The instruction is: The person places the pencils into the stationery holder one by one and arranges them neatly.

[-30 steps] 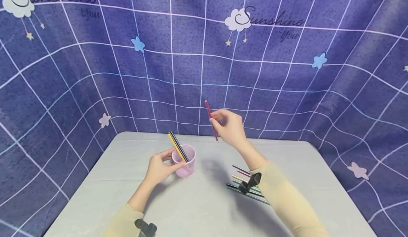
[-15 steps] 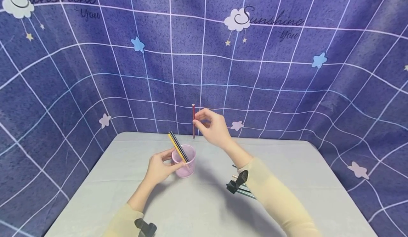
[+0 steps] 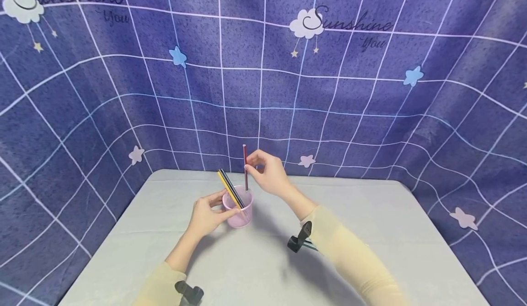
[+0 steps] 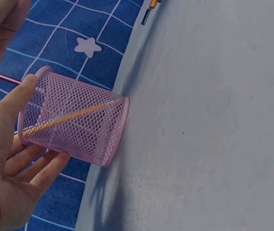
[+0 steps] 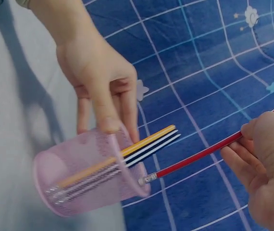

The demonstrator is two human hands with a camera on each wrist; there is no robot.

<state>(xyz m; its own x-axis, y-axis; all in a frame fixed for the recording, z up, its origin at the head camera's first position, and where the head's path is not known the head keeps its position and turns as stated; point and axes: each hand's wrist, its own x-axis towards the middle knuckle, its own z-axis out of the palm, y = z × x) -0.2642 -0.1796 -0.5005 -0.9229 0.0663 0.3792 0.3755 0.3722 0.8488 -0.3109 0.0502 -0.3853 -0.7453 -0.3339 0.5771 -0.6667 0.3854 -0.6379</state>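
A pink mesh pencil cup [image 3: 239, 219] stands on the table, also large in the left wrist view. My left hand [image 3: 207, 215] grips it near the rim, thumb in front and fingers behind. Several pencils [image 5: 151, 142], one yellow and others dark with white stripes, lean inside it towards the left hand. My right hand [image 3: 269, 173] pinches a red pencil [image 3: 245, 159] between thumb and fingertips. That pencil hangs nearly upright, its lower end with the metal band and eraser [image 5: 147, 179] right at the cup's opening.
More pencils [image 3: 309, 244] lie on the white-covered table [image 3: 247, 269], mostly hidden under the right forearm. A blue gridded curtain [image 3: 263, 91] hangs along the table's back and sides. Black wrist cameras [image 3: 299, 238] sit on both sleeves.
My right hand has carried the red pencil left and then down to the cup's mouth, turning it from tilted to nearly upright. The left hand and the cup have stayed in place.
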